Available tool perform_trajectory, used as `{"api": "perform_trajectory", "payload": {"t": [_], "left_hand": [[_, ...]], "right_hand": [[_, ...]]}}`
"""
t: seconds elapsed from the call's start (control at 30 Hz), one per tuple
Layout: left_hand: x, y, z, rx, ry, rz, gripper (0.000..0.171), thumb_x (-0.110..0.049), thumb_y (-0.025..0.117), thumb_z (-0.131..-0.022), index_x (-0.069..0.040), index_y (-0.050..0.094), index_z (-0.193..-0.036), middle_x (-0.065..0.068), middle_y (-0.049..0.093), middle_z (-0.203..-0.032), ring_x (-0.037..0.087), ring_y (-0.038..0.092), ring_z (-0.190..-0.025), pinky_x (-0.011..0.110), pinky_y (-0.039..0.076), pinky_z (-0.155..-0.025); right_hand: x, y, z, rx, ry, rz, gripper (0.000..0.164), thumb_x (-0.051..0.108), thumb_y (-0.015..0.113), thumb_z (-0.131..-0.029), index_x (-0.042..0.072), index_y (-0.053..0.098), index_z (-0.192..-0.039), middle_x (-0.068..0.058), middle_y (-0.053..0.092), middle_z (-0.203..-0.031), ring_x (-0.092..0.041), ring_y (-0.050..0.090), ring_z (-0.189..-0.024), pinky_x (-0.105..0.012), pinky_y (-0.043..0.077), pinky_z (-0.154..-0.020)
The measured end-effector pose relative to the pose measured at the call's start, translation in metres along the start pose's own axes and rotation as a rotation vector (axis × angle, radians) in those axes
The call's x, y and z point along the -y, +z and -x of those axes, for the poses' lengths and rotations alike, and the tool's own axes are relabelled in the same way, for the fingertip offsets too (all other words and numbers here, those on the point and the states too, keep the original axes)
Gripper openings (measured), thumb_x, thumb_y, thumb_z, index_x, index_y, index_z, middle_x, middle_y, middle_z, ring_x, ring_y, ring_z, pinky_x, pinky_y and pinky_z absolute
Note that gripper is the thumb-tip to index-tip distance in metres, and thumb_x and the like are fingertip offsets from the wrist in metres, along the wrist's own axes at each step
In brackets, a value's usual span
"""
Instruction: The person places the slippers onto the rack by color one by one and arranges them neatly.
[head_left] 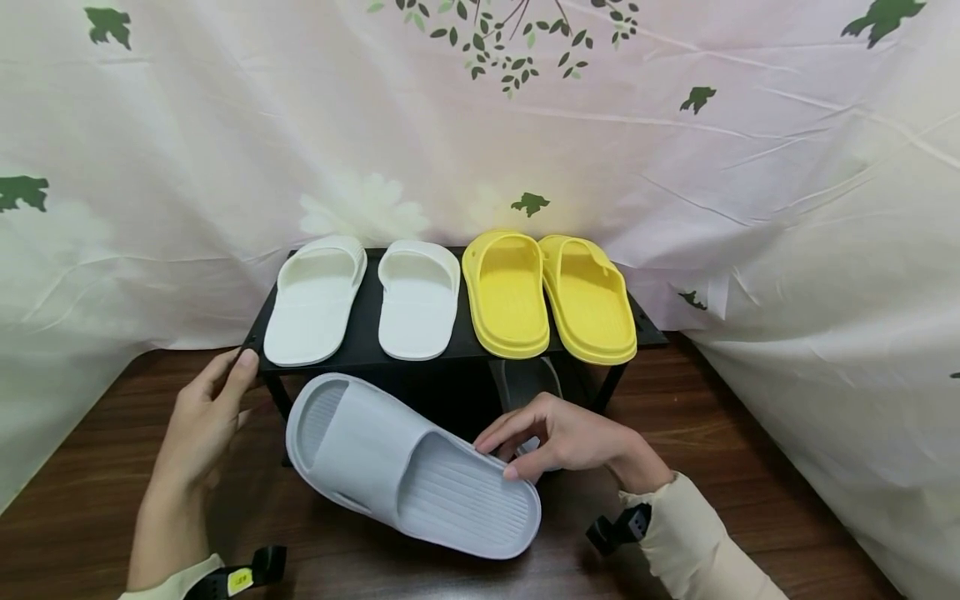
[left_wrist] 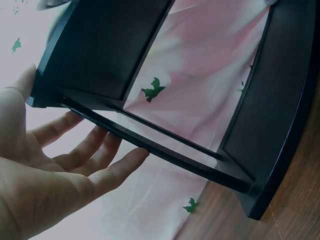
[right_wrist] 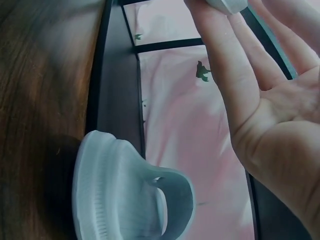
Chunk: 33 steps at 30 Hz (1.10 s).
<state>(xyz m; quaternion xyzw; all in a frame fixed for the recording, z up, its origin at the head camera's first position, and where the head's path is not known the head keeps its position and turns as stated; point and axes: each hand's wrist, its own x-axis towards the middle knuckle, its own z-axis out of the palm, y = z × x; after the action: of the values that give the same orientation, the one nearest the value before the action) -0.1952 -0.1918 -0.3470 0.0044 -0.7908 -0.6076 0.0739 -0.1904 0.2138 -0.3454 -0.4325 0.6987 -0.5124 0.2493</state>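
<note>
A grey slipper (head_left: 367, 450) is held tilted in front of the black shoe rack (head_left: 352, 356), toe toward the left. My right hand (head_left: 562, 433) pinches it by the heel-end edge, thumb on the upper side. With my left hand (head_left: 198, 425) I grip the rack's front left corner; in the left wrist view the thumb lies at the top board's edge and the fingers reach round the side bar (left_wrist: 165, 155). Another grey slipper (right_wrist: 120, 195) rests on the lower shelf, partly hidden in the head view behind the right hand and the top board.
Two white slippers (head_left: 417, 312) stand on the left half of the rack's top, and two yellow slippers (head_left: 517, 300) on its right half. A pale cloth (head_left: 750, 167) with leaf prints hangs behind and at both sides. Below is a dark wooden floor (head_left: 712, 417).
</note>
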Motion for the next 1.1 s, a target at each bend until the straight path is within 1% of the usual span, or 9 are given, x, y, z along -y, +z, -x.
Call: {"api": "perform_trajectory", "payload": {"t": [0.13,0.27,0.37,0.43,0.5,0.63,0.73,0.97,1.1], "left_hand": [[0.0,0.0,0.0,0.006,0.0,0.027,0.053,-0.048,0.044,-0.095,-0.018,0.044,-0.138,0.011,0.031,-0.142,0.02,0.034,-0.128,0.036,0.05,-0.092],[0.0,0.0,0.0,0.009,-0.008,0.036,0.053,-0.048,0.044,-0.094,-0.018,0.043,-0.138,0.011,0.028,-0.144,0.024,0.031,-0.131,0.059,0.039,-0.098],[0.0,0.0,-0.001,0.011,0.0,0.039,0.053,-0.047,0.045,-0.094,-0.017,0.044,-0.138,0.01,0.029,-0.142,0.023,0.033,-0.128,0.038,0.05,-0.09],[0.001,0.0,0.0,0.014,0.009,0.054,0.053,-0.047,0.046,-0.094,-0.016,0.044,-0.138,0.01,0.029,-0.141,0.023,0.034,-0.127,0.026,0.051,-0.083],[0.001,0.0,0.0,0.015,0.019,0.067,0.053,-0.046,0.047,-0.094,-0.015,0.045,-0.137,0.009,0.031,-0.139,0.022,0.036,-0.125,0.016,0.05,-0.075],[0.001,0.001,0.0,0.018,0.029,0.106,0.053,-0.045,0.048,-0.094,-0.014,0.045,-0.137,0.006,0.034,-0.136,0.021,0.037,-0.124,0.013,0.051,-0.073],[0.001,0.001,0.0,0.021,0.034,0.121,0.053,-0.045,0.049,-0.094,-0.013,0.045,-0.137,0.004,0.035,-0.134,0.021,0.036,-0.125,0.013,0.052,-0.073],[0.001,0.001,0.001,0.024,0.045,0.14,0.052,-0.043,0.05,-0.094,-0.013,0.046,-0.136,-0.001,0.038,-0.13,0.016,0.039,-0.121,0.014,0.053,-0.074],[0.001,0.0,0.001,0.033,0.044,0.137,0.052,-0.043,0.049,-0.094,-0.013,0.046,-0.136,-0.001,0.038,-0.13,0.014,0.04,-0.121,0.014,0.053,-0.074]], "right_hand": [[-0.003,0.001,0.001,-0.005,0.024,-0.014,0.035,0.005,0.067,-0.085,-0.002,0.062,-0.119,-0.018,0.059,-0.125,-0.023,0.065,-0.1,-0.039,0.057,-0.079],[-0.004,0.002,0.002,-0.037,0.098,-0.041,0.036,0.007,0.067,-0.086,0.002,0.062,-0.121,-0.016,0.06,-0.125,-0.024,0.065,-0.099,-0.042,0.058,-0.067],[-0.005,0.004,0.003,-0.074,0.169,-0.063,0.037,0.009,0.068,-0.085,0.006,0.063,-0.121,-0.015,0.061,-0.122,-0.025,0.065,-0.098,-0.048,0.057,-0.06],[-0.006,0.005,0.003,-0.102,0.209,-0.075,0.038,0.011,0.069,-0.084,0.008,0.063,-0.122,-0.017,0.064,-0.117,-0.024,0.065,-0.096,-0.052,0.055,-0.06],[-0.006,0.005,0.003,-0.129,0.249,-0.101,0.039,0.012,0.07,-0.084,0.009,0.063,-0.122,-0.019,0.066,-0.111,-0.021,0.065,-0.092,-0.052,0.056,-0.062],[-0.007,0.007,0.003,-0.166,0.288,-0.175,0.041,0.009,0.07,-0.083,0.004,0.061,-0.123,-0.022,0.066,-0.103,-0.018,0.066,-0.086,-0.041,0.058,-0.064],[-0.009,0.008,0.003,-0.199,0.305,-0.207,0.042,0.008,0.069,-0.083,0.001,0.06,-0.123,-0.022,0.066,-0.103,-0.018,0.066,-0.085,-0.035,0.058,-0.063],[-0.013,0.01,0.003,-0.335,0.374,-0.246,0.046,0.01,0.072,-0.082,0.001,0.058,-0.125,-0.02,0.067,-0.105,-0.023,0.068,-0.085,-0.041,0.058,-0.066],[-0.016,0.009,0.004,-0.386,0.387,-0.25,0.047,0.011,0.071,-0.083,0.001,0.057,-0.127,-0.021,0.067,-0.106,-0.025,0.068,-0.083,-0.043,0.058,-0.066]]}}
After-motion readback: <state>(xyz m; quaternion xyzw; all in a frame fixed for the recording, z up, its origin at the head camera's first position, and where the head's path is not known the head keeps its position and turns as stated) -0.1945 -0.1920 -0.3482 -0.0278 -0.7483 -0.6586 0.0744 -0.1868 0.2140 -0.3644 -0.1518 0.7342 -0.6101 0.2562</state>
